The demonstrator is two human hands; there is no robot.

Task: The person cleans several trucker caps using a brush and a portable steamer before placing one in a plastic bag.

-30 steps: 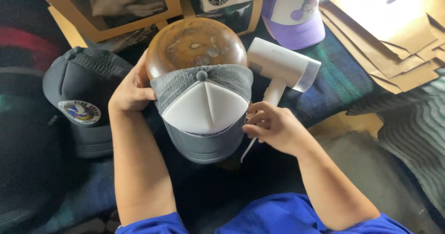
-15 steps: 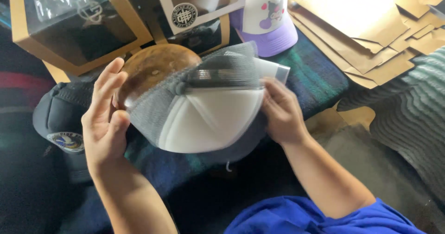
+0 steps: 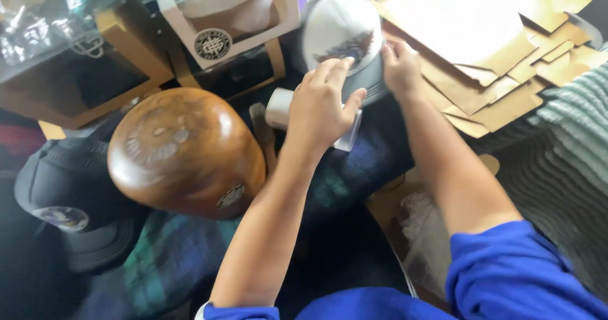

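Two hands are on the white and grey cap point(image 3: 342, 38), held up at the far side near the cardboard sheets point(image 3: 500, 47). I see my left hand point(image 3: 320, 108) and right hand point(image 3: 400, 66) pinching its brim, beyond the wooden hat form point(image 3: 183, 152).

Surface: dark plaid blanket point(image 3: 171, 256), green and blue checks, spread under most of the things.
Centre left: rounded wooden hat form point(image 3: 183, 149), glossy brown, resting on the blanket.
Far left: black cap point(image 3: 69, 199) with a round patch, lying on the blanket just beside the wooden form, partly under it.
Centre: white hair dryer point(image 3: 278, 108), mostly hidden, lying on the blanket.
Top left: cardboard boxes with clear windows point(image 3: 82, 73), standing at the blanket's far edge.
Top right: stack of flat brown cardboard sheets point(image 3: 500, 47).
Right edge: ribbed grey-green fabric point(image 3: 570, 136).
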